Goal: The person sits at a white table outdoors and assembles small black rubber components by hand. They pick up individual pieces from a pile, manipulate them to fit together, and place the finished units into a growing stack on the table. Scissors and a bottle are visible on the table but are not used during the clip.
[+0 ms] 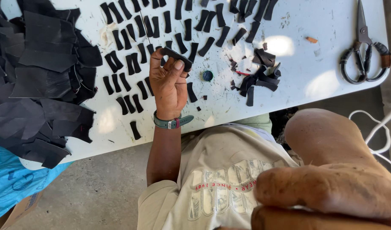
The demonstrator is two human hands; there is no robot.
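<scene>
Left hand [169, 85] fingers [178, 64] pinched shut on one small black strip [176, 55], held just above the worktop [319, 85] at the near edge of the laid-out pieces. Right hand [331, 191] is close to the camera, blurred, curled, off the worktop; can't tell if it holds anything. Around the held strip: rows of cut strips [127, 38] of the same kind, spread across the middle and far side, so a good batch looks already cut and laid out. Just right of the hand, a small round blue-black cap [208, 76] and a heap of offcuts [259, 79]. Scissors [365, 51] lie untouched at the far right. Left side: big pile of uncut black sheet material [38, 81], so by my read plenty of stock left. Green watch strap [173, 122] on the left wrist.
</scene>
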